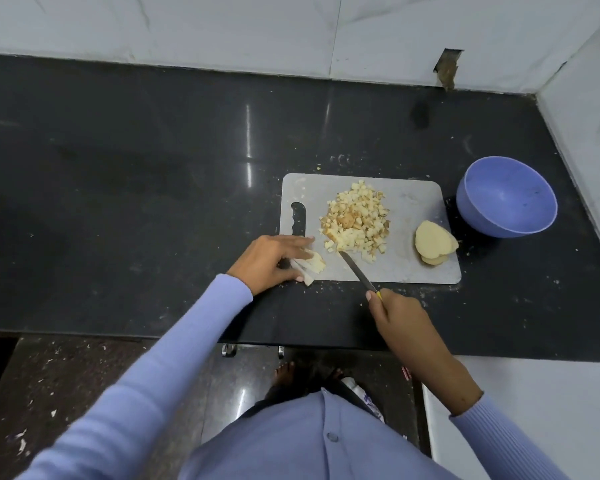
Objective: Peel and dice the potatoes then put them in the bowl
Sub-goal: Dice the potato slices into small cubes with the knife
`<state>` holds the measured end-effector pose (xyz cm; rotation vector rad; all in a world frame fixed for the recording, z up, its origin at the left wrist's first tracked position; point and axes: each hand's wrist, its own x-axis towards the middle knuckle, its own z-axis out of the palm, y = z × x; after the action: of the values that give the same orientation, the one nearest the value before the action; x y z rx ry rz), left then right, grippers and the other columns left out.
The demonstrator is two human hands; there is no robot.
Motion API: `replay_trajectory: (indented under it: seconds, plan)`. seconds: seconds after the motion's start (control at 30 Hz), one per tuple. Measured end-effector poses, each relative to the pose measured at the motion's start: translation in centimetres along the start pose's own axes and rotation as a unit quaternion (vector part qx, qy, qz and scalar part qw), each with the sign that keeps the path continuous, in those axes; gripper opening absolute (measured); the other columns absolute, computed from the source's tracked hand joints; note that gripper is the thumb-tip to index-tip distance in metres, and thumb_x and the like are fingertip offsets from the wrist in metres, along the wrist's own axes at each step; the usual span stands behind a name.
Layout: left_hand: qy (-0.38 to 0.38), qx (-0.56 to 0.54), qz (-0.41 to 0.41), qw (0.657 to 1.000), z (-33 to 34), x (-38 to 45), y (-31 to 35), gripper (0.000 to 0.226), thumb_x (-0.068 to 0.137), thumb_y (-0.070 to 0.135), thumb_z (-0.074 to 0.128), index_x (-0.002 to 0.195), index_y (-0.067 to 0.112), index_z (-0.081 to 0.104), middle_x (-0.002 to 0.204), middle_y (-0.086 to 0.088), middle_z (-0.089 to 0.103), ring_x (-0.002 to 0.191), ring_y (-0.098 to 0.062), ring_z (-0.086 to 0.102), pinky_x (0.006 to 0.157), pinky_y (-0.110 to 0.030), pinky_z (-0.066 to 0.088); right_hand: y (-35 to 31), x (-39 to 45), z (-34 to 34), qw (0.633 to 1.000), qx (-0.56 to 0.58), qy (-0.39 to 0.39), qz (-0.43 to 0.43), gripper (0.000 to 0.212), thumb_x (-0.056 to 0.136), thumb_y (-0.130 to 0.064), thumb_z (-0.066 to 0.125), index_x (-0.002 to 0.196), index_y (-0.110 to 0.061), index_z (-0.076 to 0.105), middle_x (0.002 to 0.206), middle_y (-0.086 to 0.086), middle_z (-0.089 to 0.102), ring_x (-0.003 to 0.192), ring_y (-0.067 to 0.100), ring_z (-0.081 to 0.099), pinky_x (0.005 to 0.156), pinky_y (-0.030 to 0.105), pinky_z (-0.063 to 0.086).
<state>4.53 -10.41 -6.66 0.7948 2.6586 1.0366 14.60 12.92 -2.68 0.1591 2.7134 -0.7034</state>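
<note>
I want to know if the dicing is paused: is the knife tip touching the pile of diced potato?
Touching. In the head view the knife, held by the right hand, reaches its tip into the near edge of the diced potato pile, with no gap visible.

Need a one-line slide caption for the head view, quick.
Right hand holds knife to diced potato pile on grey cutting board; left hand holds slices.
</note>
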Motion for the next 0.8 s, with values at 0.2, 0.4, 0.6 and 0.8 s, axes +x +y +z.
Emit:
replay_trajectory:
  seconds: [0.2, 0.4, 0.6, 0.8]
  plan:
    - [-0.103, 0.015, 0.092, 0.99, -1.1, 2.0, -1.6, 0.023, 0.075, 0.022, 0.078, 0.097, 0.014, 0.077, 0.125, 0.002, 0.061, 0.123, -0.005, 0.05, 0.103, -0.027, 0.043, 0.0, -0.1, 0.5, 0.998, 0.05, 0.0, 0.025, 0.04, 0.101, -0.036, 0.035, 0.074, -0.01, 0.049, 0.063, 0.004, 0.051, 0.061, 0.021, 0.051, 0.063, 0.04, 0.043]
    - [-0.075, -0.032, 0.105, 0.991, -0.6, 1.9, -2.0, 0.021, 0.075, 0.012, 0.078, 0.095, 0.009, 0.076, 0.117, -0.002, 0.065, 0.115, -0.005, 0.055, 0.102, -0.016, 0.041, 0.4, -0.3, 0.7, 0.997, 0.055, 0.008, 0.05, 0.039, 0.101, -0.035, 0.036, 0.067, -0.018, 0.041, 0.061, 0.0, 0.047, 0.058, 0.017, 0.046, 0.06, 0.034, 0.037]
    - [0.055, -0.09, 0.038, 0.994, 1.8, -0.4, -1.5, 0.021, 0.077, 0.009, 0.076, 0.098, 0.01, 0.074, 0.116, -0.001, 0.065, 0.113, -0.004, 0.057, 0.102, -0.019, 0.041, -0.3, 0.1, 1.2, 0.997, 0.055, 0.008, 0.048, 0.039, 0.101, -0.037, 0.035, 0.068, -0.017, 0.041, 0.063, 0.001, 0.048, 0.063, 0.021, 0.05, 0.064, 0.039, 0.041]
    - [0.178, -0.011, -0.035, 0.983, 4.7, -0.4, 1.0, 0.013, 0.075, 0.009, 0.079, 0.088, 0.008, 0.077, 0.11, -0.006, 0.069, 0.103, -0.016, 0.066, 0.086, -0.035, 0.056, -2.1, 1.1, 1.7, 0.998, 0.054, 0.01, 0.034, 0.039, 0.102, -0.036, 0.033, 0.067, -0.02, 0.037, 0.064, 0.0, 0.047, 0.062, 0.018, 0.047, 0.061, 0.033, 0.036]
